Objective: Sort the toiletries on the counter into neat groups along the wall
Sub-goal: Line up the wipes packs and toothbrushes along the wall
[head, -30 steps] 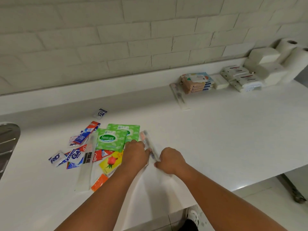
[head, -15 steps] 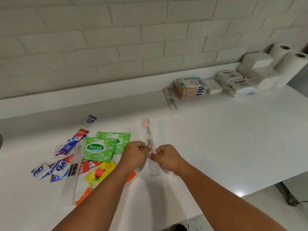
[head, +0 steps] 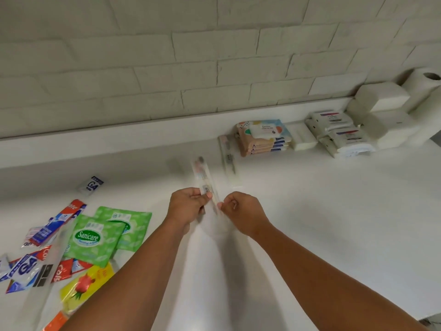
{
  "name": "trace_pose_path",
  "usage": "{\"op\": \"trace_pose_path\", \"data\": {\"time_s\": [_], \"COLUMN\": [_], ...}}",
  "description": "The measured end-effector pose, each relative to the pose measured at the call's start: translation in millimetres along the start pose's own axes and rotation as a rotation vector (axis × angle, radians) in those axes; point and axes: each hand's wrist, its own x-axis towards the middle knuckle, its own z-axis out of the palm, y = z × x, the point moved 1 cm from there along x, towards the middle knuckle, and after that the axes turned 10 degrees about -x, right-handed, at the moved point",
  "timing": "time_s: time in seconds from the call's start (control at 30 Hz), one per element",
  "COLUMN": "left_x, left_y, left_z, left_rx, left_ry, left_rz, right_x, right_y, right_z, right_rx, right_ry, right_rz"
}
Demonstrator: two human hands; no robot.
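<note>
Both my hands pinch a clear-wrapped toothbrush above the white bench.

From the head camera, my forearms reach forward side by side; my left hand (head: 188,206) and right hand (head: 241,211) are curled narrow, fingertips closed on the lower end of the toothbrush packet (head: 206,185), which tilts away toward the wall and is blurred. Another toothbrush packet (head: 228,155) lies by the wall beside stacked wipes (head: 263,137). Green Sanicare packs (head: 95,237) and loose sachets lie at my left.
</note>
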Motion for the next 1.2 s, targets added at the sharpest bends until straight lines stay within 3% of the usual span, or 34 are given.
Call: {"op": "trace_pose_path", "data": {"time_s": [0.17, 0.47, 0.83, 1.2], "left_x": [48.5, 109.1, 126.7, 116.5], "left_y": [8.7, 32.2, 39.4, 40.6], "left_z": [23.5, 51.2, 75.0, 73.7], "left_rx": [0.131, 0.478, 0.674, 0.650], "left_ry": [0.074, 0.072, 0.114, 0.186], "left_rz": [0.021, 0.140, 0.217, 0.254], "right_x": [41.8, 91.8, 100.3, 94.9], "right_y": [34.2, 59.1, 68.7, 59.5], "right_z": [-13.1, -8.8, -4.0, -14.2], "right_rx": [-0.279, -0.446, -0.417, -0.259], "right_ry": [0.177, 0.114, 0.140, 0.147], "right_rz": [-0.163, -0.377, -0.383, -0.323]}}
